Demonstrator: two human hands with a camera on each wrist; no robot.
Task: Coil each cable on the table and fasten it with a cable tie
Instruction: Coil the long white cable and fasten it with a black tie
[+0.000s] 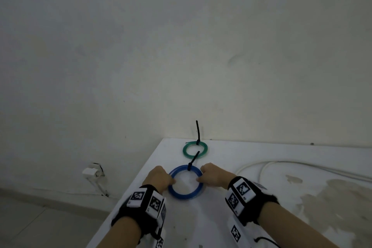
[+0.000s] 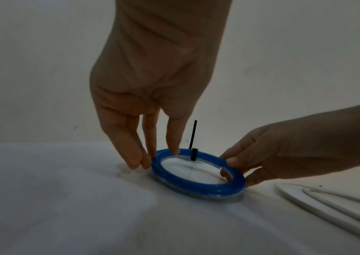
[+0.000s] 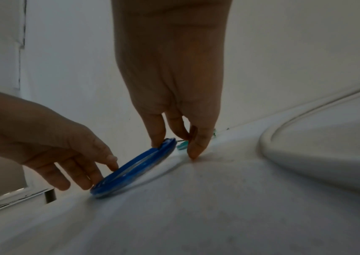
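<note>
A blue cable coil (image 1: 185,196) lies on the white table (image 1: 201,219), bound at its far side by a black cable tie (image 1: 192,160) whose tail sticks up. My left hand (image 1: 171,182) pinches the coil's left rim, fingers pointing down (image 2: 157,158). My right hand (image 1: 200,178) pinches the right rim, with one fingertip inside the ring (image 3: 174,148). The wrist views show the same coil (image 2: 218,189) (image 3: 131,165) and tie (image 2: 193,138). Behind it lies a green coil (image 1: 184,151), also tied with a black tie (image 1: 197,131).
A loose white cable (image 1: 281,164) curves across the table to the right of my hands, also seen in the wrist views (image 2: 327,207) (image 3: 268,138). The table's left edge runs just left of my left hand. A wall socket (image 1: 90,172) sits low on the left.
</note>
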